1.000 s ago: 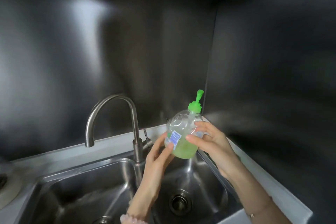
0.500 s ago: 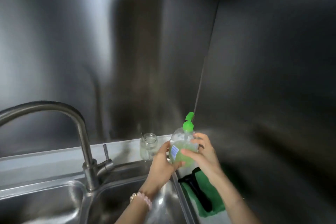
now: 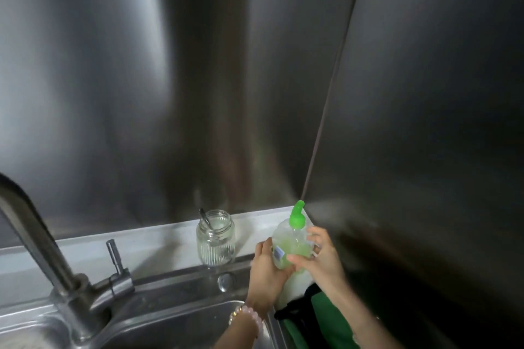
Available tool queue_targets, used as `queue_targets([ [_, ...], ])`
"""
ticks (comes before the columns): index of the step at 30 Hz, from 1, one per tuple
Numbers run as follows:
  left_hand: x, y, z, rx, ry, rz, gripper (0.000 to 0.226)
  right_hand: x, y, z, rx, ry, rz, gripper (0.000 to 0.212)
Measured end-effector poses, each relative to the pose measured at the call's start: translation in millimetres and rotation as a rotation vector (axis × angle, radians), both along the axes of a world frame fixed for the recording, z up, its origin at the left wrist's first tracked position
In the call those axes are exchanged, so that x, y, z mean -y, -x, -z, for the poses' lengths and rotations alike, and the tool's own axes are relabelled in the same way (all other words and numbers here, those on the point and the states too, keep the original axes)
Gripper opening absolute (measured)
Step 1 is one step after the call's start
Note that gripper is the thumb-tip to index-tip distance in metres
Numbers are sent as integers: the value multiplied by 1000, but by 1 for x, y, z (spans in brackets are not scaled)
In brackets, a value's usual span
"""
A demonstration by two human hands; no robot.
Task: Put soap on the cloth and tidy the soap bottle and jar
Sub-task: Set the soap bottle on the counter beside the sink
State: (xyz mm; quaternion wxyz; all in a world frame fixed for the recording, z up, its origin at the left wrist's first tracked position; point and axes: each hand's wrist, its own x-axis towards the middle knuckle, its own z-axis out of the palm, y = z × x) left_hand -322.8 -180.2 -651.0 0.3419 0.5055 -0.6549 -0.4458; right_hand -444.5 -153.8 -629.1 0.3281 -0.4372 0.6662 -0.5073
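Note:
The soap bottle [image 3: 292, 244] is clear plastic with green liquid, a green pump top and a small blue label. It stands upright low over the white counter in the back right corner. My left hand [image 3: 265, 278] grips its left side and my right hand [image 3: 321, 259] wraps its right side. A ribbed glass jar [image 3: 216, 238] with a metal spoon in it stands on the counter ledge just left of the bottle. A green cloth [image 3: 329, 320] with a black part lies on the counter below my right forearm, partly hidden.
A steel sink [image 3: 175, 317] fills the lower left, with a curved faucet [image 3: 42, 249] and its lever [image 3: 114, 258] at the left. Steel wall panels [image 3: 425, 122] meet in a corner right behind the bottle. A round overflow fitting [image 3: 226, 281] sits on the sink wall.
Both hands have carried the bottle from above the sink to the right and down toward the corner counter. The view swung right, bringing the jar and cloth into sight.

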Motion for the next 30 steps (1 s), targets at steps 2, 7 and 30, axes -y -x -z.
queue_targets([
  [2, 9, 4, 3, 26, -1, 33, 64, 5, 4, 7, -9, 4, 18, 63],
  [7, 32, 11, 8, 46, -38, 50, 63, 26, 9, 23, -62, -1, 55, 64],
  [30, 68, 22, 23, 83, 27, 14, 47, 46, -12, 9, -556, -203, 230, 79],
])
